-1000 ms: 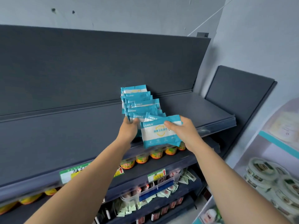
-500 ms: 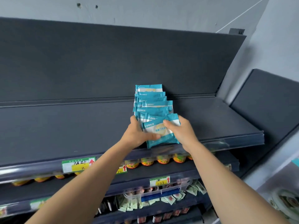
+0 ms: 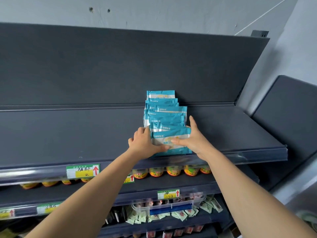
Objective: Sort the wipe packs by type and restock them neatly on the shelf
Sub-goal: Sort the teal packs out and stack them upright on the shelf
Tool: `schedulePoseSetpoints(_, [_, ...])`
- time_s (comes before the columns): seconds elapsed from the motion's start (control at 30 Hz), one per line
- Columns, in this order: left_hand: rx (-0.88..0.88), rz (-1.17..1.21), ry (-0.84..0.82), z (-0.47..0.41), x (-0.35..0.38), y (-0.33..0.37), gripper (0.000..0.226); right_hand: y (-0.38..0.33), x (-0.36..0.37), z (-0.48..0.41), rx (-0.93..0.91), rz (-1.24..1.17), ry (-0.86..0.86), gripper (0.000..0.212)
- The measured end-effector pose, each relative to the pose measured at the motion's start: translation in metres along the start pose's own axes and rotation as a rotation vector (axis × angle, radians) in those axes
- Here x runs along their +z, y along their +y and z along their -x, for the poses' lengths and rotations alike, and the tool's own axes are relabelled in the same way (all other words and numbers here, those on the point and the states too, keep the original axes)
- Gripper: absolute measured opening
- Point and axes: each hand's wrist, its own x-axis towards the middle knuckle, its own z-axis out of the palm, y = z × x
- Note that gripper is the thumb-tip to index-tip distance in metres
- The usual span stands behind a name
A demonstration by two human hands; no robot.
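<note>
Front wipe pack held at both ends
It stands at the front edge of the shelf, long side left to right. Your left hand and right hand pinch its ends, thumbs on its face. Other packs stand behind it.
</note>
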Motion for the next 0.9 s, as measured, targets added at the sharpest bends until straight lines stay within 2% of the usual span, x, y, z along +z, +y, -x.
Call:
schedulePoseSetpoints(0.07, [0.009, -0.04, 0.048, 0.001, 0.001, 0.002, 0.113, -0.002, 0.0, 0.0, -0.061, 0.011, 0.023, 0.117])
schedulePoseSetpoints(0.13, [0.029, -0.015, 0.058, 0.002, -0.002, -0.001, 0.114, -0.003, -0.004, -0.001, -0.088, 0.057, -0.048, 0.115])
schedulePoseSetpoints(0.23, [0.15, 0.227, -0.006, 0.004, -0.005, -0.012, 0.129, 0.002, -0.01, -0.004, -0.03, 0.209, -0.165, 0.129])
schedulePoseSetpoints(0.3, [0.215, 0.305, -0.033, 0.007, -0.006, -0.014, 0.131, 0.005, -0.009, -0.005, -0.028, 0.281, -0.095, 0.134])
schedulePoseSetpoints(0.43, [0.216, 0.252, 0.028, 0.005, -0.01, -0.007, 0.111, 0.007, 0.005, -0.003, -0.116, 0.374, 0.125, 0.125])
schedulePoseSetpoints(0.53, [0.205, 0.215, -0.012, 0.003, -0.014, -0.005, 0.105, 0.012, 0.007, -0.003, -0.157, 0.404, 0.11, 0.121])
schedulePoseSetpoints(0.67, [0.203, 0.141, -0.032, 0.006, -0.013, -0.008, 0.109, 0.008, 0.002, 0.009, -0.168, 0.426, 0.112, 0.12])
schedulePoseSetpoints(0.9, [0.336, -0.167, 0.251, 0.021, -0.009, 0.001, 0.106, 0.008, 0.004, 0.041, -0.195, 0.725, 0.238, 0.106])
